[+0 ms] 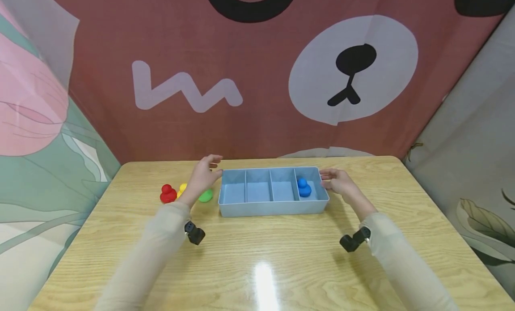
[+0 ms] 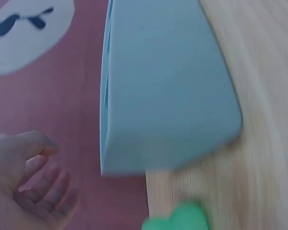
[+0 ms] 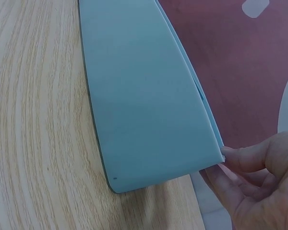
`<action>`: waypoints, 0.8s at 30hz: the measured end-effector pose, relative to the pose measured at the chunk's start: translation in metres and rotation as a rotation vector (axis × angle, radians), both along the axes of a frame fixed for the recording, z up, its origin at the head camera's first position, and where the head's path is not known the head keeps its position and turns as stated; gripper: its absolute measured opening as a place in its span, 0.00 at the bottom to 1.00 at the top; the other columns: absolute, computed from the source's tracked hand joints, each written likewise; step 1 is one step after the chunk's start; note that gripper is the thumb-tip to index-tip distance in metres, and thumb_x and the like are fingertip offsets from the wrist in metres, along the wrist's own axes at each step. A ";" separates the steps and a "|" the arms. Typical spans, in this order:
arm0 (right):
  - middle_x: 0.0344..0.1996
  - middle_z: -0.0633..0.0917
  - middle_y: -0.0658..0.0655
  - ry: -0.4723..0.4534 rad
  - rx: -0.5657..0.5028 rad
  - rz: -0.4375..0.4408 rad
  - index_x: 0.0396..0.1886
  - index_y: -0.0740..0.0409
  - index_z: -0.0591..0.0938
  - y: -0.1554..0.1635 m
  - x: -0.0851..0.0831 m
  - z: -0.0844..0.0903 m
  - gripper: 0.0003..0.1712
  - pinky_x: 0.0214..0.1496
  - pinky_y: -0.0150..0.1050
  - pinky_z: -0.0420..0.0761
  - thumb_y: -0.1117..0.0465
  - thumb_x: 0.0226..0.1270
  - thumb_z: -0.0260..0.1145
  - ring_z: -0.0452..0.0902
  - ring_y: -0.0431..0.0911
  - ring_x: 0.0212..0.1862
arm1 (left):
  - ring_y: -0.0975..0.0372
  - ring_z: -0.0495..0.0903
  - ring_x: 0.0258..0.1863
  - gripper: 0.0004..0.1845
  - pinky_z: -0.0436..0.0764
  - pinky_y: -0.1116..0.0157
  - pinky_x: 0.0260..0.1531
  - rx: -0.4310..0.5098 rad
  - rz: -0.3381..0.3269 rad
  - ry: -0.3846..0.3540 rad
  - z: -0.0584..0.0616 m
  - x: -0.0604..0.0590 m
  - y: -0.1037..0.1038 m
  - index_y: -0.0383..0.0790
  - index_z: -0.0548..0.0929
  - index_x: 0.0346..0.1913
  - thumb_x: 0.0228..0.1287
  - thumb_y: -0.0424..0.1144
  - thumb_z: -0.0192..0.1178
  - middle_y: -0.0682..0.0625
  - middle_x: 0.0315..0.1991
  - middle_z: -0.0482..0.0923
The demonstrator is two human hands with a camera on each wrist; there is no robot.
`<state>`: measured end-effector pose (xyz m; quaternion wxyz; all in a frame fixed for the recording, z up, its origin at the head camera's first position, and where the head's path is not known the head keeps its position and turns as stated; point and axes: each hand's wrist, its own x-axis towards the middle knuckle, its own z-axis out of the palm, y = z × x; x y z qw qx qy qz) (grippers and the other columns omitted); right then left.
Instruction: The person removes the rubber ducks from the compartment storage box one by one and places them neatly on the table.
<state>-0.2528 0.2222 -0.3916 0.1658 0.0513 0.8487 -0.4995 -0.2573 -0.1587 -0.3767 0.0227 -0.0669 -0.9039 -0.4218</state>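
Observation:
A light blue box (image 1: 273,208) with a row of compartments stands on the table. In its rightmost compartment sits a small blue toy duck (image 1: 304,189). My right hand (image 1: 339,182) is at the box's right end; in the right wrist view its thumb and fingers pinch the rim at the corner. Just off the left end, my left hand (image 1: 203,176) has loosely bent fingers with nothing between them, apart from the box in the left wrist view. Near that hand lie a red toy duck (image 1: 168,194), a yellow one (image 1: 183,188) partly hidden by the wrist, and a green one (image 1: 206,195).
The wooden table (image 1: 257,253) extends in front of the box and to both sides. Behind it hangs a reddish-brown cloth (image 1: 257,132) with a bear face. Patterned cloths hang at the left and right. Black wrist cameras sit on both sleeves.

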 end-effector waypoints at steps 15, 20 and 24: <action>0.66 0.65 0.74 0.005 0.010 0.005 0.70 0.71 0.60 0.001 -0.003 -0.001 0.29 0.67 0.51 0.71 0.68 0.71 0.51 0.66 0.60 0.66 | 0.48 0.77 0.56 0.23 0.81 0.57 0.52 0.080 -0.138 -0.039 -0.001 -0.001 0.088 0.36 0.75 0.60 0.59 0.26 0.58 0.39 0.57 0.75; 0.66 0.65 0.74 -0.002 0.012 0.004 0.70 0.71 0.59 0.000 -0.003 -0.001 0.29 0.68 0.51 0.71 0.68 0.72 0.51 0.66 0.61 0.66 | 0.50 0.78 0.56 0.21 0.81 0.58 0.52 0.128 -0.142 -0.071 -0.003 -0.005 0.107 0.39 0.76 0.59 0.61 0.28 0.58 0.42 0.57 0.76; 0.66 0.65 0.74 0.003 0.011 0.008 0.70 0.72 0.59 0.000 -0.003 -0.002 0.29 0.67 0.51 0.71 0.69 0.71 0.51 0.66 0.61 0.66 | 0.49 0.77 0.57 0.22 0.80 0.57 0.53 0.152 -0.165 -0.095 -0.006 -0.008 0.121 0.38 0.76 0.59 0.61 0.27 0.58 0.41 0.57 0.76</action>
